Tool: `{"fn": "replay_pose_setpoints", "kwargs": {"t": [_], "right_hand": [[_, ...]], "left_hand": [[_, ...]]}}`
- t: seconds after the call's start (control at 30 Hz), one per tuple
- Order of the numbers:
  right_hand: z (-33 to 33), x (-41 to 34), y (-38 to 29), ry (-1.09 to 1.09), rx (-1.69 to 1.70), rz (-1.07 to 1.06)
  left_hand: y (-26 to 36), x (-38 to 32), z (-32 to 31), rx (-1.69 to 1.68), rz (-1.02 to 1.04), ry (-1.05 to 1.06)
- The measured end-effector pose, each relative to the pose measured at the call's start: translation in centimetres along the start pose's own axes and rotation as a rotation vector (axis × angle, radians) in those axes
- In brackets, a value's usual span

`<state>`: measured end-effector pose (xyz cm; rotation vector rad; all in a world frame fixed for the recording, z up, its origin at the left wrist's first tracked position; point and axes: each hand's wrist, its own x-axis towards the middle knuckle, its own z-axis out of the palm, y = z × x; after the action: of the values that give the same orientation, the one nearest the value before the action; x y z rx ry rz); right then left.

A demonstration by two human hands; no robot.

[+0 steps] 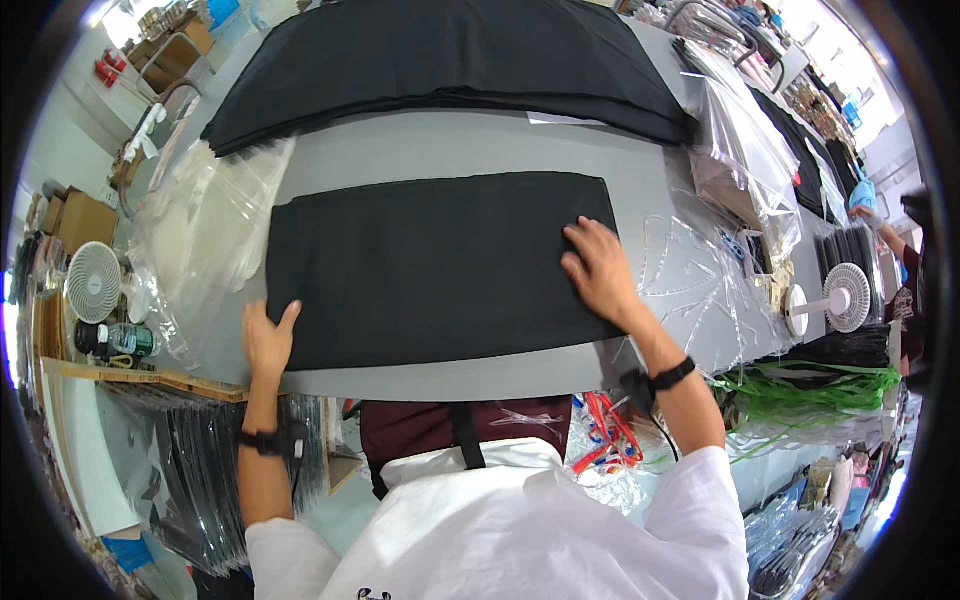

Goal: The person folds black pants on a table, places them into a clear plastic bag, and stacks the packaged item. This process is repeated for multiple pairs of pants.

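A folded black cloth lies flat on the grey table, its long sides running left to right. My left hand is at its lower left edge, fingers apart, with the thumb against the cloth's side. Over the right part of the cloth, my right hand lies palm down with fingers spread and bent. Neither hand grips anything visibly. Beyond the folded piece, a large stack of black cloth spans the table's far side, a white sheet showing from under its near edge.
Clear plastic bags lie at the left, more plastic packaging at the right. Thin clear plastic strips are scattered right of the cloth. White fans stand at both sides. A co-worker's arm shows at the far right.
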<state>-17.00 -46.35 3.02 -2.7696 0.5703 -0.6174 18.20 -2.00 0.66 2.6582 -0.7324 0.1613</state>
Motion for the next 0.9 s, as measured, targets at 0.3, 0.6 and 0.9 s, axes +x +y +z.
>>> {"fn": "replay_pose_setpoints", "kwargs": {"t": [0.3, 0.6, 0.9], "right_hand": [[-2.6, -2.8, -3.1, 0.014, 0.315, 0.215], [-5.3, 0.7, -4.8, -0.366, 1.44, 0.743], [-5.1, -1.8, -1.5, -0.029, 1.174, 0.49]], "left_hand": [[9.7, 1.2, -5.5, -1.232, -0.221, -0.271], [31.1, -5.0, -0.9, -1.371, 0.298, -0.976], [28.3, -6.9, 1.0, -0.773, 0.669, -0.296]]}}
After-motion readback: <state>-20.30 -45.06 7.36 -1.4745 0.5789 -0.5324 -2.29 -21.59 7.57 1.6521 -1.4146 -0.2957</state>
